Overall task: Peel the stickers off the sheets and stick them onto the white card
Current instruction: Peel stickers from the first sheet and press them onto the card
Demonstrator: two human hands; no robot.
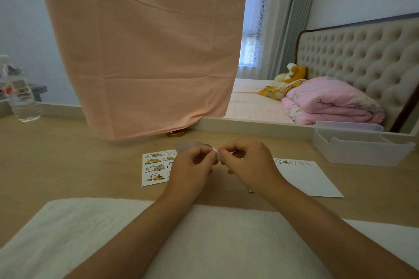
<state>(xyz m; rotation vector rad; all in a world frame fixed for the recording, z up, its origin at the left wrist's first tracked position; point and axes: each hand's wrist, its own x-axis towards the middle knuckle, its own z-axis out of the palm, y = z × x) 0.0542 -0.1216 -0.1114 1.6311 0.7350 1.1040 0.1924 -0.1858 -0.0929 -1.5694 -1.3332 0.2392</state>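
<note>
A sticker sheet (pixel 155 166) with cartoon dogs lies flat on the wooden table, left of my hands. My left hand (pixel 191 169) and my right hand (pixel 248 164) meet above the table, fingertips pinched together on a small piece of sticker sheet (pixel 217 153). A translucent curved bit of it shows behind my left fingers. The white card (pixel 310 179) lies to the right, partly under my right wrist, with several small stickers in a row along its far edge.
A clear plastic box (pixel 360 145) stands at the right rear. A water bottle (pixel 20 95) stands at the far left. A peach cloth (pixel 147 52) hangs over the mirror behind. A white towel (pixel 90 233) covers the near table edge.
</note>
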